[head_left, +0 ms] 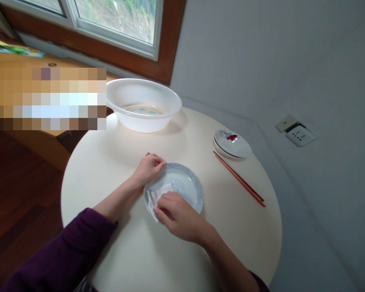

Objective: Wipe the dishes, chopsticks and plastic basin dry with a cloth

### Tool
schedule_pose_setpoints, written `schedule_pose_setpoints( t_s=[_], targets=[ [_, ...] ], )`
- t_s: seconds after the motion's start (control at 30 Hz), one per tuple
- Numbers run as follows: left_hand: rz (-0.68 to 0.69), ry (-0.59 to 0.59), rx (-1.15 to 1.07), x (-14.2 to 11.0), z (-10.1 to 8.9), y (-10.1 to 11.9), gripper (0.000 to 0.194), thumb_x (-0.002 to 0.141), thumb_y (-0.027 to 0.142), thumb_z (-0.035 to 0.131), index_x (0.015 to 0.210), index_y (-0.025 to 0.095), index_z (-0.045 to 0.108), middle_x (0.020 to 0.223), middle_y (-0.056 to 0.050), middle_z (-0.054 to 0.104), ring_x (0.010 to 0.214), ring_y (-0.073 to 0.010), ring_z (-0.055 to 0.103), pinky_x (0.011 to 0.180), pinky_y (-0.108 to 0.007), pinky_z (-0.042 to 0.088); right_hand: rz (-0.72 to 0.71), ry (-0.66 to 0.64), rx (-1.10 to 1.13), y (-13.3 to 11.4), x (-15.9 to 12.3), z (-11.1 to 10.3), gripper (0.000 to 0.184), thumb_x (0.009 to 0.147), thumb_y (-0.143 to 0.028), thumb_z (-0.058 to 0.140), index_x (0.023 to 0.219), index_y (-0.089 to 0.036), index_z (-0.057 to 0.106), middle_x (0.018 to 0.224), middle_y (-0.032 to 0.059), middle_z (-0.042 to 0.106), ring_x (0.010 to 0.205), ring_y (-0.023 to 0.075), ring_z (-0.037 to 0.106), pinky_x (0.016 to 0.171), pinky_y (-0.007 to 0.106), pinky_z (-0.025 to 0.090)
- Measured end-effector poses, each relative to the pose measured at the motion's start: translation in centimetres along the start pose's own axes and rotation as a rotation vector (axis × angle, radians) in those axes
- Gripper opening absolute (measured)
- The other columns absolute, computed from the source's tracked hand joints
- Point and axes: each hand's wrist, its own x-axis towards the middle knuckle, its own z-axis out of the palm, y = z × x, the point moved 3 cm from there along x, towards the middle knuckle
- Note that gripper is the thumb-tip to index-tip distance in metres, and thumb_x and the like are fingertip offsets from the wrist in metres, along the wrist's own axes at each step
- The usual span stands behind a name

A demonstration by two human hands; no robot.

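A pale plate (pixel 190 185) with a grey-blue patterned rim is on the round table, just in front of me. My left hand (pixel 150 165) pinches the plate's far left edge, fingers curled and thumb at the rim. Inside the plate, toward its left side, lies a white tissue (pixel 158 192), partly crumpled. My right hand (pixel 177 214) presses down on this tissue with bent fingers closed over it. The fingertips and part of the tissue are hidden beneath that hand.
A white plastic basin (pixel 144 123) with some liquid stands at the table's back. To the right are stacked small dishes (pixel 231 144) with a red design and a pair of chopsticks (pixel 240 178). The round white table (pixel 121 247) nears a wall with a socket (pixel 299 134).
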Motion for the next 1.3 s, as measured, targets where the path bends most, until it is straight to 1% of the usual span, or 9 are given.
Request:
schedule_pose_setpoints(
  t_s=[0.13, 0.27, 0.43, 0.57, 0.7, 0.8, 1.0, 1.1, 1.3],
  targets=[
    [0.003, 0.012, 0.007, 0.1, -0.4, -0.2, 0.025, 0.074, 0.032, 0.051, 0.059, 0.018, 0.066, 0.076, -0.006, 0.070, 0.079, -0.0197, 0.060, 0.096, -0.037, 0.034, 0.014, 0.020, 0.046, 0.1, -0.3, 0.1, 0.025, 0.085, -0.015, 0.050, 0.062, -0.018, 0.041, 0.065, -0.0022, 0.048, 0.067, 0.0119, 0.045, 0.068, 0.024, 0.037],
    [-0.024, 0.029, 0.021, 0.2, -0.8, -0.5, 0.024, 0.073, 0.031, 0.052, 0.059, 0.019, 0.066, 0.079, -0.005, 0.071, 0.079, -0.0198, 0.061, 0.101, -0.039, 0.028, 0.036, 0.021, 0.089, 0.2, -0.5, 0.1, 0.027, 0.084, -0.014, 0.050, 0.061, -0.020, 0.036, 0.063, -0.0034, 0.044, 0.063, 0.0110, 0.042, 0.063, 0.024, 0.034],
    [-0.041, 0.044, 0.010, 0.4, -1.1, -0.9, 0.024, 0.074, 0.032, 0.052, 0.059, 0.019, 0.066, 0.080, -0.005, 0.072, 0.081, -0.0203, 0.063, 0.103, -0.039, 0.026, 0.090, 0.023, 0.179, 0.1, -0.6, -0.2, 0.029, 0.082, -0.013, 0.049, 0.059, -0.020, 0.033, 0.060, -0.0049, 0.041, 0.058, 0.0093, 0.040, 0.057, 0.023, 0.031],
    [-0.040, 0.059, -0.002, 0.4, -1.2, -1.0, 0.024, 0.073, 0.033, 0.052, 0.058, 0.020, 0.065, 0.078, -0.004, 0.072, 0.080, -0.0203, 0.063, 0.099, -0.036, 0.031, 0.095, 0.017, 0.264, 0.0, -0.6, -0.5, 0.025, 0.083, -0.013, 0.049, 0.061, -0.019, 0.040, 0.061, -0.0049, 0.044, 0.058, 0.0090, 0.041, 0.058, 0.022, 0.033],
    [-0.047, 0.062, 0.000, 0.4, -1.2, -1.0, 0.025, 0.073, 0.034, 0.052, 0.058, 0.019, 0.065, 0.077, -0.005, 0.072, 0.078, -0.0202, 0.062, 0.095, -0.035, 0.035, 0.098, 0.028, 0.302, 0.0, -0.8, -0.6, 0.010, 0.080, -0.009, 0.052, 0.077, -0.019, 0.051, 0.072, -0.0031, 0.051, 0.065, 0.0099, 0.047, 0.062, 0.022, 0.039],
    [-0.051, 0.060, 0.003, 0.4, -1.2, -1.1, 0.026, 0.073, 0.034, 0.052, 0.058, 0.019, 0.066, 0.076, -0.006, 0.071, 0.077, -0.0198, 0.062, 0.096, -0.034, 0.035, 0.132, 0.017, 0.315, 0.2, -0.9, -0.4, 0.013, 0.077, -0.010, 0.060, 0.084, -0.018, 0.052, 0.078, -0.0021, 0.052, 0.066, 0.0099, 0.050, 0.062, 0.022, 0.041],
    [-0.044, 0.060, 0.012, 0.4, -1.0, -1.3, 0.027, 0.073, 0.036, 0.051, 0.059, 0.018, 0.066, 0.075, -0.006, 0.071, 0.076, -0.0198, 0.062, 0.090, -0.033, 0.040, 0.150, -0.022, 0.184, 0.3, -1.0, 0.3, 0.017, 0.074, -0.017, 0.069, 0.083, -0.018, 0.054, 0.083, 0.0007, 0.058, 0.074, 0.0137, 0.054, 0.068, 0.025, 0.044],
    [-0.042, 0.065, 0.019, 0.5, -1.0, -1.4, 0.027, 0.073, 0.036, 0.051, 0.059, 0.019, 0.066, 0.075, -0.006, 0.071, 0.075, -0.0194, 0.062, 0.089, -0.032, 0.040, 0.120, -0.018, 0.078, 0.3, -1.0, 0.6, 0.018, 0.075, -0.018, 0.069, 0.087, -0.018, 0.056, 0.084, 0.0020, 0.059, 0.080, 0.0163, 0.055, 0.072, 0.027, 0.044],
    [-0.064, 0.071, 0.026, 0.5, -1.1, -1.6, 0.028, 0.073, 0.036, 0.051, 0.061, 0.018, 0.068, 0.075, -0.007, 0.071, 0.077, -0.0209, 0.062, 0.080, -0.030, 0.044, 0.073, -0.026, -0.049, 0.3, -0.9, 0.9, 0.018, 0.077, -0.020, 0.066, 0.094, -0.018, 0.060, 0.085, 0.0031, 0.060, 0.082, 0.0172, 0.056, 0.073, 0.028, 0.044]
  ],
)
